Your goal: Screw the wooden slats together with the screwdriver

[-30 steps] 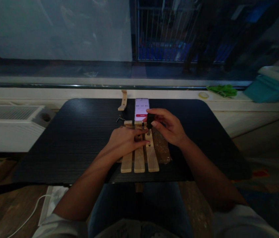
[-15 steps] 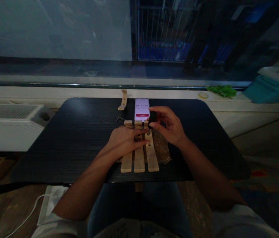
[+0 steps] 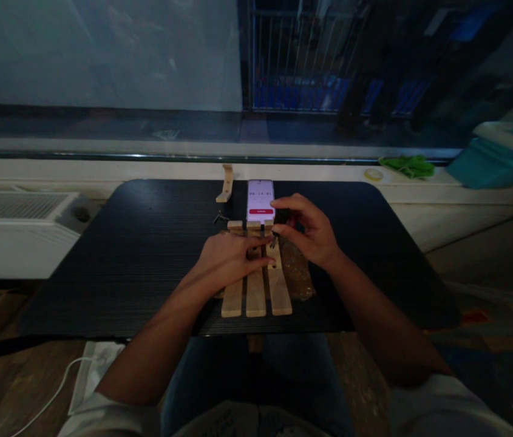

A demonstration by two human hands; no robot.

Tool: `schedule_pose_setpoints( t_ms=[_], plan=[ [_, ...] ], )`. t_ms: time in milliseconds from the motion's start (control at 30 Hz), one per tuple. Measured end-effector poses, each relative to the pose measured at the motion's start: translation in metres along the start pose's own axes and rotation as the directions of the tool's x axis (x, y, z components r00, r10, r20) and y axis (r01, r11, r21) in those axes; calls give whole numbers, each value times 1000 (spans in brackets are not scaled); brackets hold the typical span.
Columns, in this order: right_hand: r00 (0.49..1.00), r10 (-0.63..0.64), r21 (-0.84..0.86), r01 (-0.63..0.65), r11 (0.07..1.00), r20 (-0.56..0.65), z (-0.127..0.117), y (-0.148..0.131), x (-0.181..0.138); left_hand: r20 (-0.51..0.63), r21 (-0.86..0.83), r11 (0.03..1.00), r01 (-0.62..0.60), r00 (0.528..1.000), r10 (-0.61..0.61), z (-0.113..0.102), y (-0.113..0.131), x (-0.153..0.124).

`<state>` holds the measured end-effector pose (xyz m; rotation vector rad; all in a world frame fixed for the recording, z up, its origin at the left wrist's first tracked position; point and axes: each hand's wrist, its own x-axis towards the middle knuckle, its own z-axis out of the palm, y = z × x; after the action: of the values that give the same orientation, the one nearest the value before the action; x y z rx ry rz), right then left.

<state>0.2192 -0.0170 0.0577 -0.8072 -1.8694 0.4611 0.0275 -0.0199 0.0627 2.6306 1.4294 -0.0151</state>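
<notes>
Three pale wooden slats [image 3: 256, 297] lie side by side, joined by a wooden crosspiece near their far end. My left hand [image 3: 226, 258] rests flat over them, thumb and forefinger stretched apart to the right-hand slat on either side of its hardware. My right hand [image 3: 306, 227] grips the dark handle of a short screwdriver [image 3: 281, 216] between thumb and fingers. Its metal tip points down at the right slat, close to my left forefinger; whether a screw sits beneath it is too dark to tell. A dark hole shows nearer my left thumb.
Beyond the slats lies a phone [image 3: 260, 197] with a lit timer screen. A curved wooden piece [image 3: 226, 185] and several small screws [image 3: 220, 217] lie to its left. Crinkled clear plastic [image 3: 299, 273] lies under the slats. The black table [image 3: 147, 255] meets a windowsill holding yellow tape [image 3: 373, 175].
My right hand and the screwdriver have turned and tilted slightly. My left hand stays where it was on the slats.
</notes>
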Motion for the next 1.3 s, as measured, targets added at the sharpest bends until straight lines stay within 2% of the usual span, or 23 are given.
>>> schedule_pose_setpoints(
  t_ms=[233,367,833,1067,1300],
  plan=[
    [995,-69,41,66,997,77,-10,-3,0,6,11,1000,3,1000,-3,0,0,0],
    [997,-13,87,6,996,76,-10,-2,-1,13,0,1000,16,1000,-16,-1,1,0],
    [999,44,58,-42,997,-31,-5,0,-3,11,11,1000,8,1000,-8,-1,0,-1],
    [996,75,70,-72,995,-38,-3,-1,-2,19,16,1000,14,1000,-14,-1,0,0],
    [997,29,121,-20,992,-74,-1,1,-1,11,27,1000,4,1000,-4,-1,1,0]
  ],
)
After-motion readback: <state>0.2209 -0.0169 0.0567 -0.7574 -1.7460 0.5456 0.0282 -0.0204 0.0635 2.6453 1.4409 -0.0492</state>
